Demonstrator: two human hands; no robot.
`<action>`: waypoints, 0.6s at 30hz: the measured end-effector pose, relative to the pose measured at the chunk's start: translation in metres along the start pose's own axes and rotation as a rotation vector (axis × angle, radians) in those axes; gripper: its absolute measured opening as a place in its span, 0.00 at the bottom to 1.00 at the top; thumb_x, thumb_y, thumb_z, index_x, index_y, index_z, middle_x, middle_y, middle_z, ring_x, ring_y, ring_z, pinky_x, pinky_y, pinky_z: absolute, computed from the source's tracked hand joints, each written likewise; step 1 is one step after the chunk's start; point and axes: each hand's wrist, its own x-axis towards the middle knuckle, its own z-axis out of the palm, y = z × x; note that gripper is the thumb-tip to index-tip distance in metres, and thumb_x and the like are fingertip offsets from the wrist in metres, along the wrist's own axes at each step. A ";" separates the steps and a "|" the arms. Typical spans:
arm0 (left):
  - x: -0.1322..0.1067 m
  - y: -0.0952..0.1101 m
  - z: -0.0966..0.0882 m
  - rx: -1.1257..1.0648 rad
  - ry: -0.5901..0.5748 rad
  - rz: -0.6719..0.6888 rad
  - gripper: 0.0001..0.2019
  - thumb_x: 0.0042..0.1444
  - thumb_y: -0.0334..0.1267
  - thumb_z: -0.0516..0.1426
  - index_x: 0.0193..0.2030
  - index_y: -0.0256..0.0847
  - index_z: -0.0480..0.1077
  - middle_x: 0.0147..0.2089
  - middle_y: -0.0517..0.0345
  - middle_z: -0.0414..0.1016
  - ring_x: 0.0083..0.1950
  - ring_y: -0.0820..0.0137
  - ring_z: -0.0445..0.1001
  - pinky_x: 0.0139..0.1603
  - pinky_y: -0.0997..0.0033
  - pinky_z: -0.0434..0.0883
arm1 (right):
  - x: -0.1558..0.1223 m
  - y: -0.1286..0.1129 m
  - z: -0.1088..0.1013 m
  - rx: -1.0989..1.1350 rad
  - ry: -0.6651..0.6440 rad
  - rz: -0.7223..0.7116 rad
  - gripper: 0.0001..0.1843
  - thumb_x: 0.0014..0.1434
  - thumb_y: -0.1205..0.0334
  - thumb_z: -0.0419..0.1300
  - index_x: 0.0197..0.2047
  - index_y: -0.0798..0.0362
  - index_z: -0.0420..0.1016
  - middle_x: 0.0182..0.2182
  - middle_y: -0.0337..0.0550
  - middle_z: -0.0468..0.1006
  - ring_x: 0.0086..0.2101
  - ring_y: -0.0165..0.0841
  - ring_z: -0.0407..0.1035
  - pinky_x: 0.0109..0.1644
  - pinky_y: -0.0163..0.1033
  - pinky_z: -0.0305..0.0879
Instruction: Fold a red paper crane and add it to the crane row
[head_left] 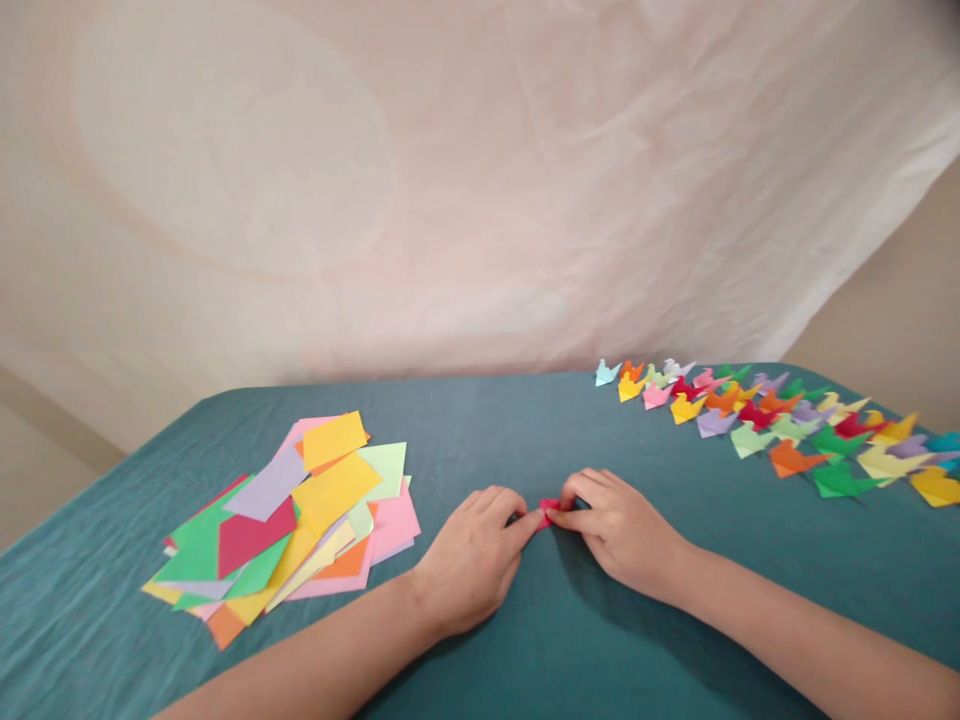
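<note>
A small folded piece of red paper (550,508) is pinched between my two hands, low over the middle of the table. My left hand (480,550) grips its left end with thumb and fingertips closed. From the other side, my right hand (619,520) pinches the right end between thumb and index finger. The fingers cover most of the paper, so its exact folded shape is hidden.
Loose coloured paper sheets (259,535) lie in an overlapping pile on the left. Rows of folded paper birds (795,460) in many colours stand at the right. A dark teal cloth (480,425) covers the table; a pale sheet (480,200) hangs behind it.
</note>
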 end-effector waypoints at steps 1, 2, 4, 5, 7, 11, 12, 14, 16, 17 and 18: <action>0.000 0.001 0.000 -0.001 -0.011 0.005 0.17 0.59 0.28 0.48 0.54 0.43 0.63 0.46 0.53 0.66 0.45 0.66 0.64 0.47 0.64 0.66 | 0.000 0.001 0.000 0.016 -0.002 0.004 0.17 0.62 0.72 0.49 0.42 0.48 0.77 0.33 0.44 0.70 0.36 0.34 0.62 0.39 0.41 0.56; 0.000 0.002 0.000 0.002 -0.020 0.005 0.18 0.58 0.28 0.49 0.54 0.43 0.63 0.46 0.53 0.66 0.47 0.65 0.64 0.49 0.63 0.65 | 0.000 0.002 0.000 0.028 -0.004 0.007 0.17 0.62 0.72 0.49 0.43 0.48 0.77 0.33 0.44 0.70 0.36 0.34 0.62 0.39 0.40 0.57; 0.001 0.004 -0.001 0.015 -0.037 0.003 0.18 0.56 0.28 0.50 0.54 0.43 0.63 0.46 0.54 0.65 0.49 0.64 0.63 0.51 0.62 0.64 | -0.001 0.003 0.000 0.039 -0.009 0.009 0.18 0.62 0.72 0.49 0.44 0.47 0.76 0.33 0.43 0.70 0.36 0.34 0.62 0.39 0.40 0.56; 0.001 0.005 -0.001 0.023 -0.043 0.002 0.19 0.56 0.28 0.51 0.54 0.43 0.63 0.46 0.53 0.65 0.49 0.64 0.62 0.52 0.61 0.63 | 0.000 0.003 0.000 0.034 -0.011 0.008 0.18 0.62 0.72 0.49 0.44 0.46 0.76 0.33 0.43 0.70 0.36 0.33 0.62 0.39 0.40 0.56; 0.001 0.006 -0.002 0.044 -0.051 0.001 0.19 0.56 0.28 0.51 0.55 0.43 0.63 0.47 0.52 0.65 0.50 0.63 0.62 0.52 0.60 0.63 | 0.000 0.003 -0.001 -0.004 -0.015 0.002 0.17 0.63 0.71 0.49 0.43 0.46 0.77 0.33 0.43 0.70 0.36 0.33 0.61 0.39 0.40 0.55; 0.001 0.008 -0.002 0.088 -0.074 -0.002 0.19 0.58 0.29 0.49 0.56 0.42 0.61 0.46 0.51 0.65 0.50 0.62 0.62 0.51 0.60 0.64 | 0.001 0.001 -0.001 -0.181 -0.030 -0.021 0.13 0.62 0.69 0.50 0.39 0.51 0.76 0.32 0.44 0.70 0.34 0.34 0.61 0.39 0.41 0.54; 0.001 0.008 -0.002 0.097 -0.077 -0.006 0.19 0.58 0.29 0.49 0.57 0.42 0.61 0.46 0.51 0.65 0.50 0.62 0.62 0.51 0.60 0.64 | 0.001 0.001 -0.002 -0.221 -0.034 -0.025 0.12 0.62 0.69 0.50 0.39 0.52 0.76 0.32 0.44 0.70 0.33 0.35 0.61 0.38 0.42 0.53; 0.001 0.009 -0.002 0.111 -0.079 -0.014 0.19 0.58 0.29 0.49 0.57 0.42 0.61 0.47 0.51 0.64 0.50 0.61 0.61 0.51 0.60 0.64 | 0.001 -0.001 -0.001 -0.269 -0.041 -0.027 0.12 0.62 0.68 0.51 0.38 0.53 0.76 0.32 0.44 0.70 0.33 0.35 0.61 0.37 0.41 0.53; 0.001 0.010 -0.002 0.115 -0.079 -0.019 0.19 0.58 0.29 0.49 0.57 0.42 0.61 0.47 0.51 0.64 0.51 0.61 0.61 0.51 0.59 0.64 | 0.000 -0.001 0.000 -0.269 -0.035 -0.019 0.12 0.62 0.69 0.51 0.38 0.53 0.75 0.32 0.44 0.70 0.32 0.34 0.61 0.37 0.41 0.54; 0.001 0.011 -0.003 0.115 -0.078 -0.019 0.19 0.58 0.29 0.49 0.57 0.43 0.61 0.47 0.51 0.64 0.51 0.61 0.61 0.51 0.59 0.64 | -0.001 -0.001 0.000 -0.253 -0.025 -0.011 0.12 0.61 0.70 0.50 0.38 0.53 0.75 0.32 0.44 0.70 0.32 0.35 0.61 0.37 0.41 0.54; 0.001 0.011 -0.003 0.113 -0.076 -0.019 0.19 0.58 0.29 0.49 0.57 0.43 0.61 0.47 0.51 0.64 0.50 0.61 0.61 0.51 0.59 0.64 | -0.002 0.000 0.001 -0.232 -0.010 0.000 0.12 0.61 0.70 0.50 0.39 0.53 0.75 0.33 0.44 0.70 0.33 0.35 0.61 0.37 0.41 0.55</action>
